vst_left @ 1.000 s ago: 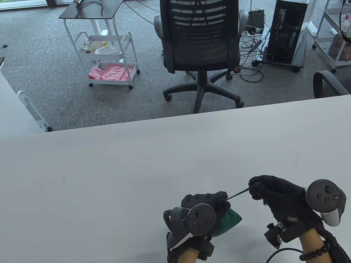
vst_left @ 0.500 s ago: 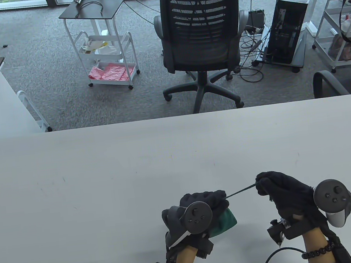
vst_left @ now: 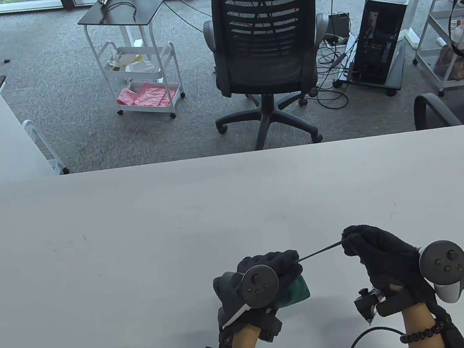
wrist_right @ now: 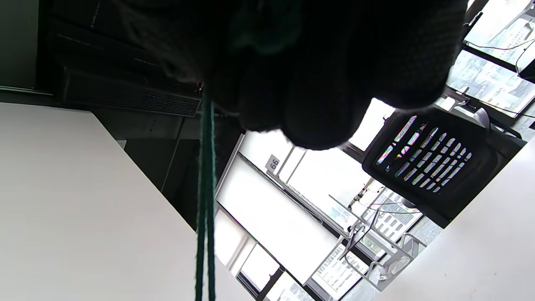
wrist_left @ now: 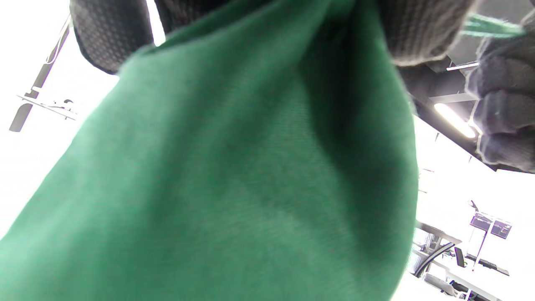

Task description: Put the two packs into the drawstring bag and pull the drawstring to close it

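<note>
The green drawstring bag [vst_left: 296,292] sits low over the near part of the counter [vst_left: 138,236], its neck gathered inside the left hand [vst_left: 269,267], whose fingers are curled tight round the cloth. From the bag's neck the drawstring [vst_left: 320,252] runs taut to the right of the bag, up to the right hand [vst_left: 367,246], which pinches the cord between curled fingertips. In the left wrist view the bag's cloth bulges full and rounded; the two packs cannot be seen, so I judge they are inside, though that is hidden. Whether the bag rests on the counter or hangs just above it cannot be told.

The step in hand looks to be the closing pull, near the end of the task. To do it well, the left hand should hold the neck firm as an anchor while the right draws the cord straight away from the bag, along the line of the channel, steadily and without jerking, until the mouth puckers shut. Beyond the counter's far edge, behind the bag, stands an office chair [vst_left: 266,43].
</note>
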The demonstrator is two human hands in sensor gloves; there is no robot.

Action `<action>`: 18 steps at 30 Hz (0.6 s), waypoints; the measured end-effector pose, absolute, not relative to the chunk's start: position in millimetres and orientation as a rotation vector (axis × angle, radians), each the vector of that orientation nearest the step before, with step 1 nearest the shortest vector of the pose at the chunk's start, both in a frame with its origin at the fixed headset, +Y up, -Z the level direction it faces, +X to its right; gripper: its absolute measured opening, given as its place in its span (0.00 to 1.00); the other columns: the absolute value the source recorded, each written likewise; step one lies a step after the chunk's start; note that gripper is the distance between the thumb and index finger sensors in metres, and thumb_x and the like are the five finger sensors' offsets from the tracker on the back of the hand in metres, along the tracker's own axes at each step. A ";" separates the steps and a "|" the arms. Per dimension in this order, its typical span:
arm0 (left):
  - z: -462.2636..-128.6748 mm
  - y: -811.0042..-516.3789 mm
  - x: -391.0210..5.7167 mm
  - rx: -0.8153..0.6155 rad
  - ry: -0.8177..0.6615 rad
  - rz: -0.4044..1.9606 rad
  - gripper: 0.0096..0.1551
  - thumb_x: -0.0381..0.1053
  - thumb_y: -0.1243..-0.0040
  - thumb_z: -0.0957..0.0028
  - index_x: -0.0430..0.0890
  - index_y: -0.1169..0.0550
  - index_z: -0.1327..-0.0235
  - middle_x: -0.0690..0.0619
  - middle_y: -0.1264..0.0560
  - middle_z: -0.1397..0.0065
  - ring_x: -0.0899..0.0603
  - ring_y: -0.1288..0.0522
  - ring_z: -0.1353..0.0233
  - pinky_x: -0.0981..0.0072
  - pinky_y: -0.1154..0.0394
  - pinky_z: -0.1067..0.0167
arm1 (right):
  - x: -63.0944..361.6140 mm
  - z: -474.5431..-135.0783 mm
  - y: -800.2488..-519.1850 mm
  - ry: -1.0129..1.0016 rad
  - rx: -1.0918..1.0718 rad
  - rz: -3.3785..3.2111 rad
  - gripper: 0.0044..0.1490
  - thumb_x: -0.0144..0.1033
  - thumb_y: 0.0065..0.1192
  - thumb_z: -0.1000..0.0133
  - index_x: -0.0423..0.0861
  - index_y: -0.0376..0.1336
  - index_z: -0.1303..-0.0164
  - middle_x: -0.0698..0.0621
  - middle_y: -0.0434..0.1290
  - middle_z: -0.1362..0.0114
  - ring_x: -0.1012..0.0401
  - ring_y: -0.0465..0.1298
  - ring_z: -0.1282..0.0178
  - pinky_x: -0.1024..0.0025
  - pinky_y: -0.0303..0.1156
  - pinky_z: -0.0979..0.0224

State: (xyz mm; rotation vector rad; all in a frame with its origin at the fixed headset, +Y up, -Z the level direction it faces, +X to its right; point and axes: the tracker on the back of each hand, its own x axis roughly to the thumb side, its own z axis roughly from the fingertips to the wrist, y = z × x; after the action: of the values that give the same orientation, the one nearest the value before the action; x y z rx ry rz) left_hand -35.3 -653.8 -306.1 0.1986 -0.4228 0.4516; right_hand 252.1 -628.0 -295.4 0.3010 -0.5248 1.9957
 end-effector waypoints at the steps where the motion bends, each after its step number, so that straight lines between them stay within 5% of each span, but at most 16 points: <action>1: -306.9 -654.1 -34.6 0.193 -0.425 0.447 0.26 0.67 0.44 0.47 0.62 0.21 0.38 0.51 0.16 0.36 0.39 0.15 0.37 0.33 0.26 0.34 | 252.5 -295.3 -627.7 -0.528 0.301 1.995 0.20 0.43 0.65 0.44 0.45 0.75 0.49 0.45 0.83 0.48 0.54 0.86 0.53 0.53 0.83 0.44; 10: -305.9 -660.7 -32.2 0.118 -0.460 0.411 0.28 0.61 0.46 0.44 0.64 0.30 0.28 0.47 0.23 0.27 0.37 0.17 0.33 0.33 0.27 0.33 | 251.9 -293.6 -626.7 -0.541 0.313 2.004 0.20 0.44 0.65 0.44 0.46 0.74 0.49 0.45 0.83 0.47 0.54 0.86 0.52 0.53 0.82 0.43; 18: -301.9 -656.2 -29.3 0.188 -0.477 0.408 0.28 0.59 0.44 0.45 0.61 0.29 0.29 0.48 0.21 0.29 0.38 0.15 0.35 0.35 0.26 0.34 | 255.6 -292.4 -624.8 -0.599 0.312 2.057 0.21 0.45 0.64 0.43 0.47 0.74 0.47 0.46 0.82 0.45 0.54 0.86 0.50 0.52 0.82 0.41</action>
State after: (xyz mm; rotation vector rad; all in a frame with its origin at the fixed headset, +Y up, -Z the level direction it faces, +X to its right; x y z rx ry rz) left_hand -29.3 -656.2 -301.9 0.1881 -0.4770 0.4083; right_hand 255.6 -624.8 -292.4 0.3118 -0.5986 2.0571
